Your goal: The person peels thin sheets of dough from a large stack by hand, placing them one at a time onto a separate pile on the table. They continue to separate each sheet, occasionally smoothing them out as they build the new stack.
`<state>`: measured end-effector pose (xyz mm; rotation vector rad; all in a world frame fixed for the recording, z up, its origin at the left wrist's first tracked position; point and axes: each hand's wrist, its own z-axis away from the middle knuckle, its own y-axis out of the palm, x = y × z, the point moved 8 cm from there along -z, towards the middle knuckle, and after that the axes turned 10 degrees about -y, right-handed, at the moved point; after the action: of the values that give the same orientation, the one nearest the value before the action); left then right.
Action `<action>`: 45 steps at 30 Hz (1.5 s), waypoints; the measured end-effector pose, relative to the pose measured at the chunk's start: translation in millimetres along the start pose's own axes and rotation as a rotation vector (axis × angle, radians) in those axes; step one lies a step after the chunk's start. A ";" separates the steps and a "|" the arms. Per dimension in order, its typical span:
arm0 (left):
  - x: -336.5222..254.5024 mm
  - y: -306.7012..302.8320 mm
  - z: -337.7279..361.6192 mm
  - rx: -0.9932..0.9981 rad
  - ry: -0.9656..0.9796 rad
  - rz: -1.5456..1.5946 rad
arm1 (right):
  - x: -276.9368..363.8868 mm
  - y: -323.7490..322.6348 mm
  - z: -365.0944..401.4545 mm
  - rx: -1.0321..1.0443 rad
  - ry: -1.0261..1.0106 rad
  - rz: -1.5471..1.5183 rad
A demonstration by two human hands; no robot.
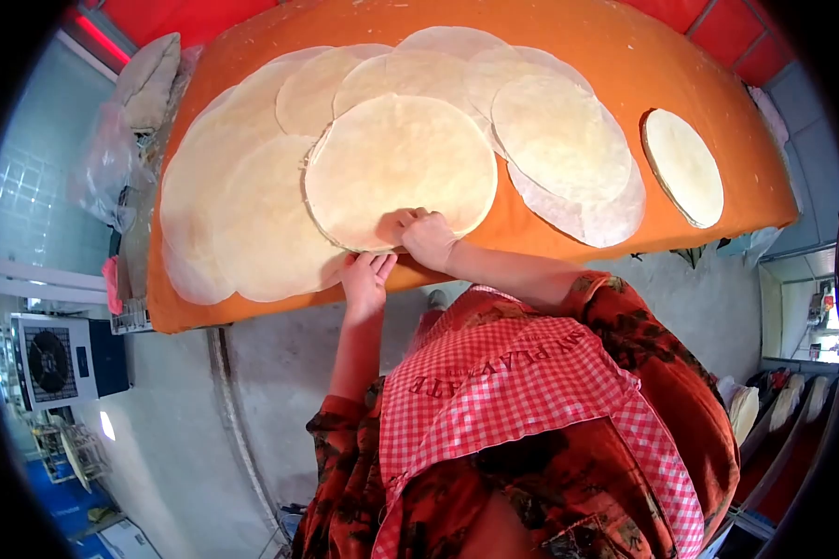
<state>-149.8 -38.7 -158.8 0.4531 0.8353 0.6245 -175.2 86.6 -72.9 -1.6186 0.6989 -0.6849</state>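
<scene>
Thin round flatbread sheets lie overlapping on an orange cloth-covered table. A stack of round sheets (401, 168) sits in front of me, at the table's near edge. My left hand (367, 278) is at the stack's near rim, palm up, its fingers stretched out and their tips by the edge. My right hand (426, 237) rests on the stack's near part, fingers curled together; whatever is between them is too small to make out. More sheets (242, 205) spread out to the left, and others (564, 140) overlap on the right.
A separate round stack (683, 169) lies at the right of the orange table (615, 65). Plastic bags and a folded cloth (147, 82) are beyond the left edge. A boxed fan unit (51, 361) stands at lower left, a rack (783, 419) at lower right.
</scene>
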 end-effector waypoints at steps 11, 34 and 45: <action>-15.3 22.1 12.6 0.047 -0.030 -0.214 | 0.8 -25.6 13.2 -0.175 0.057 -0.202; -148.4 289.7 -290.7 0.674 0.804 -2.087 | -17.1 -5.6 0.0 -0.222 0.202 -0.124; -134.5 275.2 -329.2 0.799 0.527 -2.004 | -8.1 -115.6 38.0 0.216 0.318 -0.713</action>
<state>-570.3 115.2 -118.2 -0.0389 1.5351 -1.5547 -143.3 132.7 35.4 -1.5609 0.2314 -1.5038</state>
